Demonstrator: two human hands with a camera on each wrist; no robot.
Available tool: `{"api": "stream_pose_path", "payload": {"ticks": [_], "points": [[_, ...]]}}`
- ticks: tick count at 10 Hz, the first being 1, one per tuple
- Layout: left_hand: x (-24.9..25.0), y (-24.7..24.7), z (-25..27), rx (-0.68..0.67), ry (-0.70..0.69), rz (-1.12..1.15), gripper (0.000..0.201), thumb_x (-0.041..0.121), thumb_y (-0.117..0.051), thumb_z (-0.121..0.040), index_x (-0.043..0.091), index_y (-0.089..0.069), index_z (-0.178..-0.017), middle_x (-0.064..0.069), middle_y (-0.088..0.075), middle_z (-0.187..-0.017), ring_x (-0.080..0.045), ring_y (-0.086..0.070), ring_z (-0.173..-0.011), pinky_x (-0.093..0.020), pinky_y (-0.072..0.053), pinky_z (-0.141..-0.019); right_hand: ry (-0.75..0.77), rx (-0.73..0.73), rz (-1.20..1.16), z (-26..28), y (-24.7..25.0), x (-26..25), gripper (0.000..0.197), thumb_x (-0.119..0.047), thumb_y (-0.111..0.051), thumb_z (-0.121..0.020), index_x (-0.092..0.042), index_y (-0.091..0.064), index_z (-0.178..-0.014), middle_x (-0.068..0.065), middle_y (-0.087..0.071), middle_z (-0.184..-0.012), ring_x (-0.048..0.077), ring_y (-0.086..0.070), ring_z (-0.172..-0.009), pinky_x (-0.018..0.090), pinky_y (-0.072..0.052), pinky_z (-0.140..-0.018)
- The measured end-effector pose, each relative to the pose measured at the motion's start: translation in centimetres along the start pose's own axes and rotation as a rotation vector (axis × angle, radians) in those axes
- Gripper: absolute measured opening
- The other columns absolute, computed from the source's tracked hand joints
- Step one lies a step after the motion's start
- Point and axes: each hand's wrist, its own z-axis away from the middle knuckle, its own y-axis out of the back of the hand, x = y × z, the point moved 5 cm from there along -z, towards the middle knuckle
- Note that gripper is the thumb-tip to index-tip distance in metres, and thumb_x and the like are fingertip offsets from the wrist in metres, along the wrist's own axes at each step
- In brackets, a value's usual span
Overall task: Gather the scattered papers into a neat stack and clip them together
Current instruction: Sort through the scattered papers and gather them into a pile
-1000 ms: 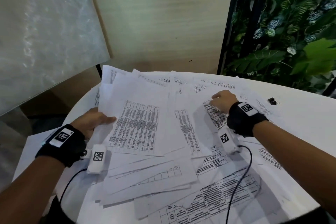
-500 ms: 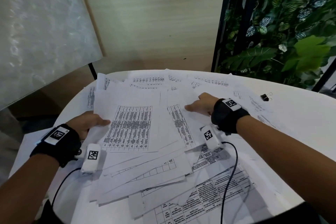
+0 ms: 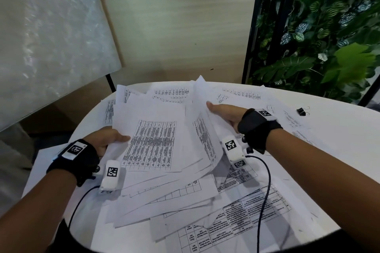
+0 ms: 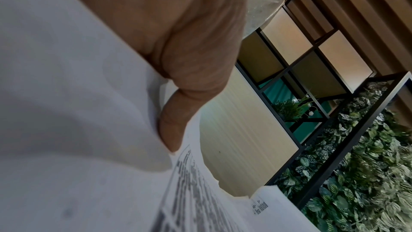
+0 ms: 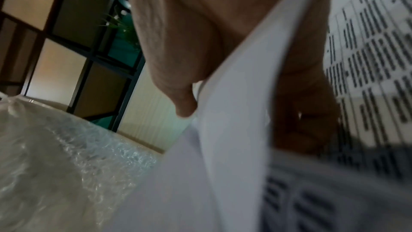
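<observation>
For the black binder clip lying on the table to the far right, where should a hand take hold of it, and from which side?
Grip the binder clip by its black body, thumb and finger on the two flat faces, coming from above with the right hand, which is nearer. Its wire handles splay out to the right, so they look harder to pinch. It lies apart from the papers.

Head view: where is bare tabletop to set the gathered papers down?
Bare round white table shows on the right, between the small black binder clip and the right hand's forearm. Centre, front and left are crowded with overlapping printed white papers, gripped by the left hand.
</observation>
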Motion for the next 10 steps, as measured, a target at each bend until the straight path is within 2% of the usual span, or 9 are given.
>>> {"api": "stream_pose_path", "payload": {"ticks": [1, 2, 3, 5, 6, 7, 8, 9, 10], "points": [[-0.1, 0.2, -0.1, 0.006, -0.013, 0.016, 0.046, -0.006, -0.066, -0.089, -0.005, -0.056, -0.134, -0.025, -0.064, -0.130, -0.045, -0.056, -0.124, -0.056, -0.038, -0.112, -0.059, 0.043, -0.079, 1.3, -0.8, -0.1, 0.065, -0.052, -0.051, -0.093, -0.006, -0.047, -0.138, 0.013, -0.056, -0.134, 0.024, -0.056, -0.112, 0.039, -0.043, -0.108], [0.0, 0.3, -0.2, 0.002, -0.037, 0.015, 0.048, -0.006, -0.067, -0.088, -0.005, -0.055, -0.135, -0.023, -0.062, -0.134, -0.042, -0.054, -0.128, -0.054, -0.034, -0.116, -0.036, 0.139, 0.111, 1.1, 0.4, 0.7, 0.044, -0.026, -0.056, -0.095, 0.004, -0.056, -0.128, 0.023, -0.059, -0.129, 0.037, -0.058, -0.118, 0.044, -0.047, -0.104], [0.0, 0.3, -0.2, 0.005, -0.036, 0.016, 0.050, -0.005, -0.067, -0.089, -0.005, -0.054, -0.137, -0.022, -0.062, -0.135, -0.041, -0.053, -0.130, -0.053, -0.034, -0.117, -0.011, 0.313, 0.149, 1.4, 3.7, 0.9, 0.042, -0.017, -0.066, -0.088, 0.008, -0.059, -0.121, 0.027, -0.060, -0.125, 0.040, -0.059, -0.117, 0.043, -0.051, -0.099], [0.3, -0.1, -0.2, 0.003, -0.049, 0.009, 0.051, -0.006, -0.068, -0.088, -0.006, -0.054, -0.137, -0.021, -0.061, -0.136, -0.039, -0.053, -0.130, -0.052, -0.033, -0.118, -0.112, 0.242, 0.336, 2.4, 3.9, 1.3, 0.066, -0.024, -0.079, -0.071, 0.002, -0.055, -0.127, 0.019, -0.060, -0.128, 0.038, -0.058, -0.118, 0.041, -0.050, -0.100], [0.2, -0.2, -0.1, 0.010, -0.044, 0.005, 0.049, -0.006, -0.066, -0.089, -0.006, -0.054, -0.137, -0.021, -0.062, -0.134, -0.040, -0.053, -0.129, -0.051, -0.033, -0.118, -0.095, 0.251, 0.386, 1.7, 2.1, 1.1, 0.064, -0.013, -0.077, -0.077, 0.003, -0.046, -0.131, 0.011, -0.055, -0.128, 0.037, -0.054, -0.119, 0.036, -0.049, -0.097], [-0.1, -0.1, -0.2, -0.014, -0.044, 0.030, 0.049, -0.005, -0.067, -0.088, -0.003, -0.055, -0.136, -0.021, -0.062, -0.135, -0.039, -0.054, -0.129, -0.052, -0.034, -0.117, -0.053, 0.207, 0.359, 0.9, 1.1, 0.0, 0.058, -0.015, -0.078, -0.075, 0.005, -0.055, -0.125, 0.012, -0.062, -0.120, 0.032, -0.061, -0.110, 0.032, -0.051, -0.092], [-0.3, 0.1, -0.4, -0.026, -0.040, 0.041, 0.049, -0.005, -0.068, -0.087, -0.002, -0.056, -0.135, -0.022, -0.064, -0.132, -0.040, -0.056, -0.126, -0.054, -0.035, -0.116, -0.053, 0.175, 0.332, 2.1, 0.2, -1.5, 0.045, -0.028, -0.066, -0.091, 0.002, -0.059, -0.125, 0.012, -0.058, -0.119, 0.029, -0.056, -0.109, 0.026, -0.042, -0.089], [-0.3, -0.1, -0.5, -0.031, -0.026, 0.035, 0.048, -0.004, -0.068, -0.088, -0.003, -0.056, -0.134, -0.023, -0.064, -0.132, -0.042, -0.057, -0.124, -0.055, -0.037, -0.114, -0.071, 0.082, 0.238, 2.0, -0.3, -1.2, 0.052, -0.040, -0.050, -0.098, -0.001, -0.054, -0.133, 0.014, -0.049, -0.141, 0.032, -0.049, -0.127, 0.032, -0.038, -0.108], [-0.2, -0.2, -0.2, -0.020, -0.008, 0.008, 0.041, -0.004, -0.065, -0.090, -0.005, -0.057, -0.131, -0.027, -0.064, -0.128, -0.044, -0.059, -0.117, -0.054, -0.042, -0.108, -0.135, -0.011, -0.048, 1.4, -0.6, 0.6, 0.057, -0.044, -0.057, -0.092, -0.006, -0.053, -0.134, 0.015, -0.054, -0.139, 0.030, -0.058, -0.119, 0.045, -0.044, -0.108]]}}
